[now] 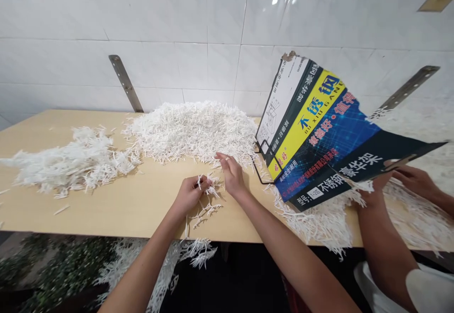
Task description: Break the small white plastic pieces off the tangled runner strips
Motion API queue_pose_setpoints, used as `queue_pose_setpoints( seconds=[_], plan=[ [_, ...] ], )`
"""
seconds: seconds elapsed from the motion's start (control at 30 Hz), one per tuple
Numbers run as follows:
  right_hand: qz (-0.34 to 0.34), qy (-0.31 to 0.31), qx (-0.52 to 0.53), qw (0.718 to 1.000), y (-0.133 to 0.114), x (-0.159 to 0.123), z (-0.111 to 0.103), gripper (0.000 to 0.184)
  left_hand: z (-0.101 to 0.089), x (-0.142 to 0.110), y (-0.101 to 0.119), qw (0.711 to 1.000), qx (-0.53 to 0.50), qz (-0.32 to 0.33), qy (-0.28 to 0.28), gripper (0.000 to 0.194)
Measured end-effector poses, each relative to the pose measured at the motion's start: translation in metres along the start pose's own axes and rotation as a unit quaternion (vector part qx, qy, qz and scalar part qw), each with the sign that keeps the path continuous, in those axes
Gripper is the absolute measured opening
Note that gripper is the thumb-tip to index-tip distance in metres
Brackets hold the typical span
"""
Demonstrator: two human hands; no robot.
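My left hand [189, 194] is closed in a pinch over the middle of the table, holding a small bunch of white branching plastic sprigs [211, 189]. A few thin sprigs [205, 213] trail below it over the table top. Just to its right is my right hand [232, 176], fingers stretched out, a ring on one of them, at the near edge of a large heap of white plastic pieces [198, 131]. Nothing shows in the right hand. More white sprigs [165, 265] hang below the table edge beside my left forearm.
A looser white heap [78, 159] lies on the left of the wooden table [117, 209]. A printed cardboard sheet [312, 138], propped by black metal, divides off the right side. Beyond it a co-worker's hands [411, 180] are among white strands. Green foliage [74, 265] is below left.
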State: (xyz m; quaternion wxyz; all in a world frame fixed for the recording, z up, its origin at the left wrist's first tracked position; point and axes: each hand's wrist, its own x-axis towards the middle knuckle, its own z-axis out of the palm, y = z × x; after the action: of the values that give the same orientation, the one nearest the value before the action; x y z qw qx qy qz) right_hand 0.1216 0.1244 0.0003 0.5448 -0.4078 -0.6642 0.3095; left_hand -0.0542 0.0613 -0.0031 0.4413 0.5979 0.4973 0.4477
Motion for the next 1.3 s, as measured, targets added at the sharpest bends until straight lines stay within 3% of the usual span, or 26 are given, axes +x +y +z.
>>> queue_pose_setpoints(
  seconds=[0.13,0.2,0.33,0.43,0.5,0.63,0.7,0.87,1.03,1.3],
  plan=[
    [-0.045,-0.139,-0.043,0.988,-0.010,-0.009,0.008,0.035,0.000,0.002,-0.002,0.999,-0.033,-0.005,0.030,0.044],
    [-0.031,-0.151,-0.052,0.987,-0.010,-0.013,0.010,0.043,0.000,0.003,-0.003,0.999,-0.029,0.001,0.023,0.044],
    [0.034,-0.043,-0.016,0.998,0.001,-0.013,0.009,0.048,0.001,0.003,-0.001,0.999,-0.019,-0.010,-0.024,0.044],
    [0.109,0.098,0.059,0.987,0.010,-0.004,0.004,0.048,0.001,0.000,0.004,1.000,-0.005,-0.021,-0.021,0.043],
    [0.119,0.140,0.080,0.980,0.012,0.000,0.002,0.049,0.001,-0.001,0.007,1.000,-0.003,-0.026,-0.006,0.043],
    [0.037,-0.009,0.049,0.998,0.003,-0.001,0.004,0.043,0.001,-0.002,0.011,0.999,-0.023,-0.027,0.031,0.041],
    [0.034,-0.047,0.042,0.997,-0.001,-0.004,0.006,0.044,0.001,-0.001,0.011,0.999,-0.026,-0.026,0.037,0.040],
    [0.094,-0.062,0.082,0.990,-0.003,-0.003,0.005,0.045,0.002,0.001,0.009,0.999,-0.030,-0.029,0.033,0.041],
    [0.082,-0.088,0.132,0.984,-0.008,-0.004,0.001,0.046,0.002,0.000,0.008,0.992,-0.103,-0.038,0.056,0.036],
    [0.127,-0.119,0.162,0.971,-0.013,-0.007,0.010,0.036,0.002,0.000,0.010,0.992,-0.086,0.012,0.097,0.034]
  ],
)
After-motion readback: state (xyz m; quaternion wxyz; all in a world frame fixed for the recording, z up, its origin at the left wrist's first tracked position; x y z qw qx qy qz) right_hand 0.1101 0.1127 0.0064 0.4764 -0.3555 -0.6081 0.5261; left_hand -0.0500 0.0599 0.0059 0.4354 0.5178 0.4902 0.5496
